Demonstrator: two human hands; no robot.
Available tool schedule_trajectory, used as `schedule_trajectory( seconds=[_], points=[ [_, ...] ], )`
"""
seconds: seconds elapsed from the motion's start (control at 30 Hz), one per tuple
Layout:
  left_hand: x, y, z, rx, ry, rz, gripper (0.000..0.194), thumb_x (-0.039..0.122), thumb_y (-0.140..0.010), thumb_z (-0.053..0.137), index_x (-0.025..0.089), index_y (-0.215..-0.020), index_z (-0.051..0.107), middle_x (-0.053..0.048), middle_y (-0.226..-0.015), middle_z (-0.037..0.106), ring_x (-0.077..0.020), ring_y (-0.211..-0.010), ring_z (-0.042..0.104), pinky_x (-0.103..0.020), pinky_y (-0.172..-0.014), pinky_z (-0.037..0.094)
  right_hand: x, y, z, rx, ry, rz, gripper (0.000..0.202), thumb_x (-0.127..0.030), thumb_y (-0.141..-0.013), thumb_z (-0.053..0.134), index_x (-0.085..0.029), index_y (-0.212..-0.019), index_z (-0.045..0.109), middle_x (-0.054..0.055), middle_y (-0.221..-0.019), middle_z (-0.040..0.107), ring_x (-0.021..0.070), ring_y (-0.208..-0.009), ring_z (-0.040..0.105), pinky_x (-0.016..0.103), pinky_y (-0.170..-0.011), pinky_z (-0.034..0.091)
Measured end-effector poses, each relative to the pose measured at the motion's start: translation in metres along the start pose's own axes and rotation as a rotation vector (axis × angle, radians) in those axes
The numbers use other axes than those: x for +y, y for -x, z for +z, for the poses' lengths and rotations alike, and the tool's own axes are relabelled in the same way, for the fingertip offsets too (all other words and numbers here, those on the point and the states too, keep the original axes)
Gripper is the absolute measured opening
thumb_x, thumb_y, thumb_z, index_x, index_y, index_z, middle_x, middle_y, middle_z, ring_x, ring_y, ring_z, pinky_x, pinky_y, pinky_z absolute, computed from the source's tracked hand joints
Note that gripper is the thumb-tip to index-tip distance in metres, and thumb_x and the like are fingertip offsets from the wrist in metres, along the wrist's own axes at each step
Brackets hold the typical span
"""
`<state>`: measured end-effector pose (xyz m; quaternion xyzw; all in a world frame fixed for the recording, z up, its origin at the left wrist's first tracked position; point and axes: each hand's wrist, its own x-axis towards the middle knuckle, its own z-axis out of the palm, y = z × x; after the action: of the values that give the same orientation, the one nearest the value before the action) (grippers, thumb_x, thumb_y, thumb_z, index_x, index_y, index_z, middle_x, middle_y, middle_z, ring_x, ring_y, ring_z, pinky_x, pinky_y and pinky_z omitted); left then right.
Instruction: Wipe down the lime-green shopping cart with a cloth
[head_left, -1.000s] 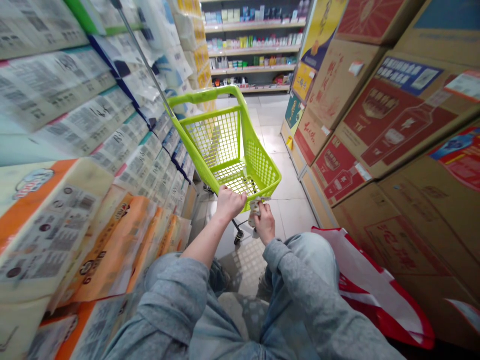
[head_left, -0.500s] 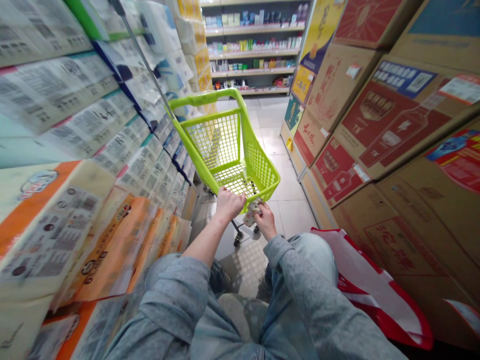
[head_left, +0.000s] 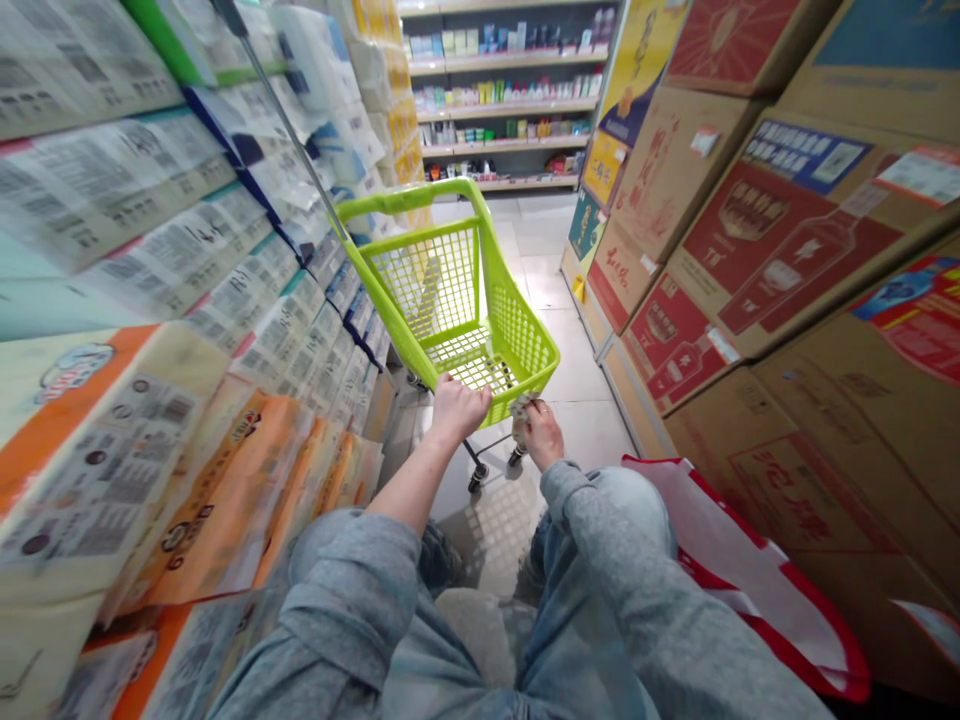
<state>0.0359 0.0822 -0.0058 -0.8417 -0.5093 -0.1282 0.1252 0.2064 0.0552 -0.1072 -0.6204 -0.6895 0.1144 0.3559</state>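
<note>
In front of me stands a lime-green shopping basket cart with a grid of holes in its walls and floor and black castors underneath. My left hand is closed over the cart's near rim. Just right of it, my right hand pinches a pale patterned cloth against the outside of the rim near its right corner. Much of the cloth is hidden by the fingers. A long grey metal handle rises from the cart's far left corner. Nothing lies inside the basket.
Stacked packs of paper tissue line the left side. Piled cardboard cartons form the right side. By my right knee is a red and white bag. Shelves of bottles and boxes stand at the aisle's far end.
My right hand has slid to the right along the near rim, taking the cloth with it. My left hand and the cart have stayed in place.
</note>
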Motion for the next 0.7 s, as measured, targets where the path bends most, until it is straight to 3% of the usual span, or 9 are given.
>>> schedule_trajectory(
  seconds=[0.2, 0.4, 0.57, 0.7],
  points=[
    [0.000, -0.001, 0.001, -0.007, -0.044, 0.006, 0.060, 0.030, -0.095, 0.025, 0.012, -0.058, 0.069, -0.013, -0.055, 0.066, -0.0192, -0.056, 0.058, -0.042, -0.075, 0.032, 0.005, 0.013, -0.004, -0.032, -0.056, -0.013, 0.027, -0.014, -0.074, 0.046, -0.021, -0.096, 0.060, 0.007, -0.101, 0.059, 0.0212, -0.096, 0.051, 0.032, -0.083, 0.045],
    [0.001, -0.001, 0.002, -0.007, -0.040, 0.000, 0.061, 0.031, -0.095, 0.025, 0.012, -0.057, 0.069, -0.014, -0.055, 0.065, -0.0200, -0.055, 0.059, -0.042, -0.075, 0.032, 0.018, 0.007, -0.014, 0.095, -0.009, 0.101, 0.032, -0.014, -0.074, 0.042, -0.019, -0.101, 0.059, 0.009, -0.098, 0.057, 0.0226, -0.095, 0.050, 0.033, -0.083, 0.044],
    [0.000, 0.000, 0.003, 0.013, -0.045, 0.016, 0.058, 0.030, -0.094, 0.027, 0.013, -0.057, 0.069, -0.012, -0.053, 0.065, -0.0183, -0.055, 0.058, -0.041, -0.074, 0.033, 0.021, -0.013, -0.009, -0.013, 0.039, 0.073, 0.025, -0.013, -0.071, 0.048, -0.020, -0.091, 0.061, 0.010, -0.100, 0.056, 0.0231, -0.092, 0.049, 0.033, -0.081, 0.044],
    [-0.001, 0.000, 0.005, 0.021, -0.053, 0.012, 0.059, 0.030, -0.094, 0.027, 0.013, -0.056, 0.069, -0.011, -0.053, 0.065, -0.0178, -0.055, 0.057, -0.041, -0.074, 0.032, 0.019, -0.011, -0.010, -0.020, 0.023, 0.058, 0.022, -0.014, -0.071, 0.047, -0.020, -0.087, 0.060, 0.009, -0.098, 0.057, 0.0221, -0.091, 0.049, 0.033, -0.081, 0.043]
  ],
)
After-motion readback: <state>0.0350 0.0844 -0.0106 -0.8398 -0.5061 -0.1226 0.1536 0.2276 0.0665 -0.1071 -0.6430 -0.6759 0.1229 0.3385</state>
